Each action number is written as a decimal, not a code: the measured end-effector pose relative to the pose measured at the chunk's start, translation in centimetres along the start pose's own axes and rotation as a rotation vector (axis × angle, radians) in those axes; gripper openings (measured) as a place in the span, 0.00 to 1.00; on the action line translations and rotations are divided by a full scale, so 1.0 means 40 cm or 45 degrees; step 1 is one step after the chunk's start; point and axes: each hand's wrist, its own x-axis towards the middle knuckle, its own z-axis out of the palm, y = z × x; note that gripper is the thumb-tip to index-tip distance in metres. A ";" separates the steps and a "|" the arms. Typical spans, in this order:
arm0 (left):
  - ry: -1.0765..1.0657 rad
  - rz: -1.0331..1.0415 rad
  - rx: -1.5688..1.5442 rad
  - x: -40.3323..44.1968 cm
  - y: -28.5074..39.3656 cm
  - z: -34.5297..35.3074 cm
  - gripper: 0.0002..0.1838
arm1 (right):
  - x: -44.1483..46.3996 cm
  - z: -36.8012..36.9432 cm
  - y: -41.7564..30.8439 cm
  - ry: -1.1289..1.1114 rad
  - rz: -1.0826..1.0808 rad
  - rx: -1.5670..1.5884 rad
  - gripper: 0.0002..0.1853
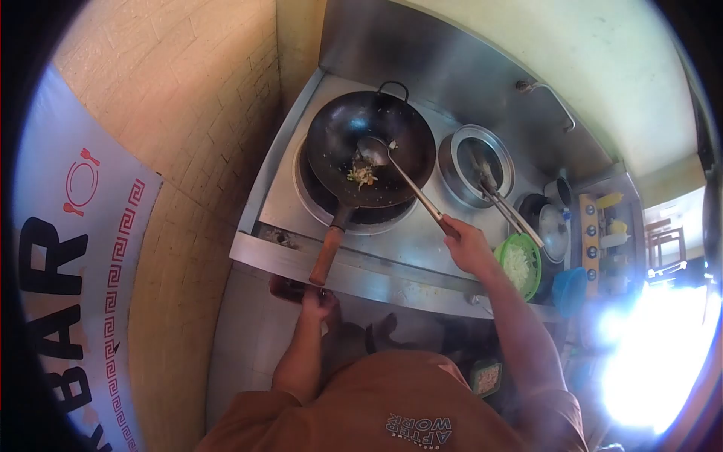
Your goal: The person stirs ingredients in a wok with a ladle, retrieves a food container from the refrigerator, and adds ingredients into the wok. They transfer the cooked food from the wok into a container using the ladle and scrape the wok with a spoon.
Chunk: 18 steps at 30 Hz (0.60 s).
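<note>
A black wok (410, 128) with a wooden handle (325, 256) sits tilted on the left burner. A small heap of chopped food (362, 176) lies in it. My right hand (468, 245) is closed round the handle of a metal ladle (414, 187), whose bowl rests inside the wok by the food. Below the end of the wok's handle, at the stove's front edge, is my left hand (318, 303). Its fingers are partly hidden, and what they touch at the edge cannot be made out.
Right of the wok stands a metal pot (446, 167) with utensils across it. A green basket (536, 273) of shredded white food is by the stove's front right. Farther right are a lidded pan (553, 230), a blue container (570, 290) and bottles (614, 239). A wall rises at left.
</note>
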 end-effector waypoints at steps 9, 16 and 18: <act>-0.007 -0.158 0.984 -0.259 0.098 0.140 0.20 | -0.030 0.021 -0.100 -0.166 0.102 -0.514 0.29; -0.026 -0.160 0.969 -0.272 0.099 0.116 0.21 | -0.018 0.009 -0.109 -0.285 0.129 -0.677 0.30; -0.047 -0.190 0.936 -0.288 0.094 0.095 0.21 | -0.030 -0.030 -0.098 -0.305 0.165 -0.718 0.30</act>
